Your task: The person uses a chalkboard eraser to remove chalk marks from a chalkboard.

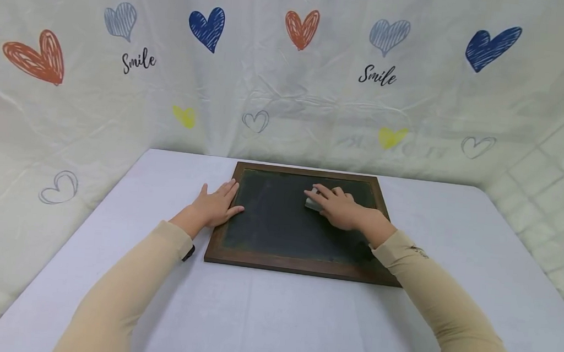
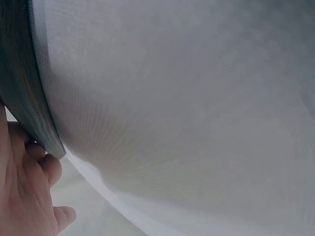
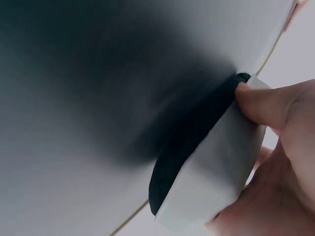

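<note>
A dark chalkboard (image 1: pixel 278 220) in a brown wooden frame lies flat on the table. My right hand (image 1: pixel 340 207) grips a small grey-white eraser (image 1: pixel 312 203) and presses it on the board's upper right area. In the right wrist view the eraser (image 3: pixel 216 182) shows a white body with a black felt underside, my thumb (image 3: pixel 261 105) curled over its edge. My left hand (image 1: pixel 218 204) rests flat with straight fingers on the board's left frame edge. In the left wrist view only the fingers (image 2: pixel 29 196) show beside a blurred surface.
The table (image 1: pixel 271 319) is covered in a pale lilac cloth. A white backdrop (image 1: pixel 290 71) printed with hearts and the word "Smile" hangs behind and wraps both sides. Both arms wear beige sleeves.
</note>
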`<control>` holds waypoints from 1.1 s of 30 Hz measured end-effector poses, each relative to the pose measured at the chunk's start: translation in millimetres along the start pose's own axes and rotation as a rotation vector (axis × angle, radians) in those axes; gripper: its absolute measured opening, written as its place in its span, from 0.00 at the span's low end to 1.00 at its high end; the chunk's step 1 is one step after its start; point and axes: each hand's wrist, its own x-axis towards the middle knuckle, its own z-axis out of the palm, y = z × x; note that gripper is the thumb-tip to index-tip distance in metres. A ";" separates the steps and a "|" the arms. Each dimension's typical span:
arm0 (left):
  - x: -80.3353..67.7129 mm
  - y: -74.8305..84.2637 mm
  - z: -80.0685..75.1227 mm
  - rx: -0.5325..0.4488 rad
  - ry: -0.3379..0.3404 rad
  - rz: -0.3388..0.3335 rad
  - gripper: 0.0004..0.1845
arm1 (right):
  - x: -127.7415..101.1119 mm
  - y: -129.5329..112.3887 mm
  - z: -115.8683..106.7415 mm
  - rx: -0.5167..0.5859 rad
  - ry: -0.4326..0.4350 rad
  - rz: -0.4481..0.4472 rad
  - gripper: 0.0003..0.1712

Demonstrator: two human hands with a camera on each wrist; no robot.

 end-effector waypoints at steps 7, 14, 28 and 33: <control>-0.9 -0.1 -0.1 0.005 -0.002 -0.003 0.42 | -14.0 -30.4 9.4 -0.016 0.033 -0.221 0.38; 0.1 0.1 0.3 0.006 -0.001 -0.009 0.42 | -18.4 -3.3 4.4 0.004 0.050 -0.130 0.37; 1.8 -0.8 2.1 0.000 -0.004 -0.003 0.42 | -19.2 49.2 -4.5 -0.033 0.051 0.146 0.34; 2.5 -2.0 2.7 0.002 0.001 -0.001 0.42 | -20.1 29.1 0.9 -0.080 0.035 0.077 0.35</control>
